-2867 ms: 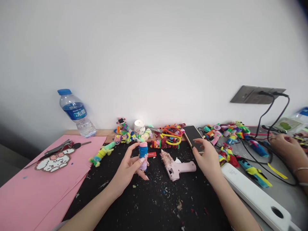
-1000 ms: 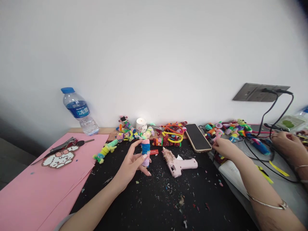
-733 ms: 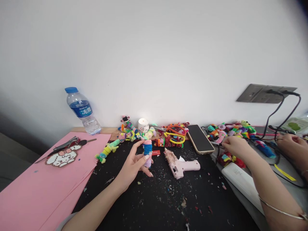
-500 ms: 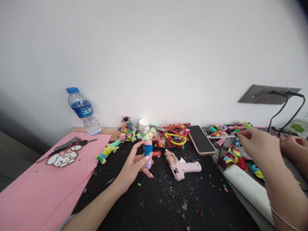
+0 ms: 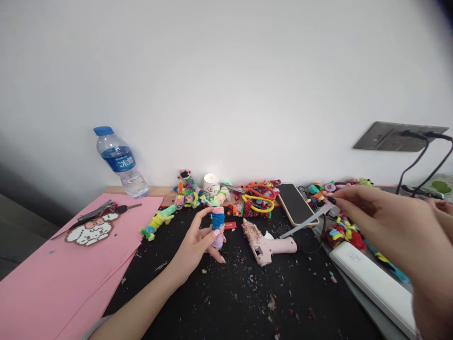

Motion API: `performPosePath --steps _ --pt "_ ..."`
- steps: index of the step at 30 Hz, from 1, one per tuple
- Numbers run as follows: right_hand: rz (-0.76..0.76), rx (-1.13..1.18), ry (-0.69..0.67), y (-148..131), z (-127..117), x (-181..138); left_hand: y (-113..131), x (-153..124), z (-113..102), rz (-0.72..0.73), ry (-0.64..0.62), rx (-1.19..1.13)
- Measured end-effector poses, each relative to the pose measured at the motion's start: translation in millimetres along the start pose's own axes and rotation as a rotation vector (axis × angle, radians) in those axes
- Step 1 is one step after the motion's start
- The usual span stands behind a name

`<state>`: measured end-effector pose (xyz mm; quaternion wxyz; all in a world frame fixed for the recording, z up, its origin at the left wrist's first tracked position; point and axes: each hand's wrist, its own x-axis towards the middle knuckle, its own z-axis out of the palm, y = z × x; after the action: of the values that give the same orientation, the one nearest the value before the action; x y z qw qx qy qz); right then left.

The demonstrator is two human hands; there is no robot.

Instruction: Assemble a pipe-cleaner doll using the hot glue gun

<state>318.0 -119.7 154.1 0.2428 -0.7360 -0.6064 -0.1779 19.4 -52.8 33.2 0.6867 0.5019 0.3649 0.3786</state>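
Between the thumb and fingers of my left hand (image 5: 189, 250) stands a small fuzzy pipe-cleaner figure (image 5: 218, 225), wound in pink, blue and lilac coils. My right hand (image 5: 371, 212) pinches one end of a thin translucent glue stick (image 5: 305, 224). The stick slants down to the left, its free end over the handle of a pink glue gun (image 5: 271, 246). That gun lies on its side on the black mat (image 5: 198, 302), its nozzle end browned with residue.
Behind my hands are a white candle (image 5: 211, 183), orange-and-yellow scissors (image 5: 260, 196) and a phone (image 5: 297, 204). A water bottle (image 5: 122, 163) leans at the wall beside pink paper (image 5: 42, 288). At right, a white power bank (image 5: 371, 283) lies near a co-worker's hand (image 5: 442, 208).
My right hand has moved left and nearer, bringing the glue stick from above the pile at right to over the glue gun's handle. My left hand stays in place with the figure.
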Motion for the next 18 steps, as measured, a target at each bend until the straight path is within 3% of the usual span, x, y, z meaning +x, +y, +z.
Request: performPosePath --steps 5,10,12,15,18 --pt "0.032 0.214 -0.147 -24 9 12 0 0 -1 0.001 0.002 -0.003" --pt "-0.036 0.176 -0.483 -25 36 5 -1 2 -2 0.003 -0.02 0.007" --pt "-0.076 0.174 -0.552 -25 46 -5 -3 2 -3 0.01 -0.035 0.026" --pt "-0.1 0.209 -0.526 -28 52 -25 -8 2 -2 0.033 -0.066 0.101" --pt "-0.059 0.294 -0.379 -31 50 -42 -11 -2 -1 0.038 -0.102 0.268"
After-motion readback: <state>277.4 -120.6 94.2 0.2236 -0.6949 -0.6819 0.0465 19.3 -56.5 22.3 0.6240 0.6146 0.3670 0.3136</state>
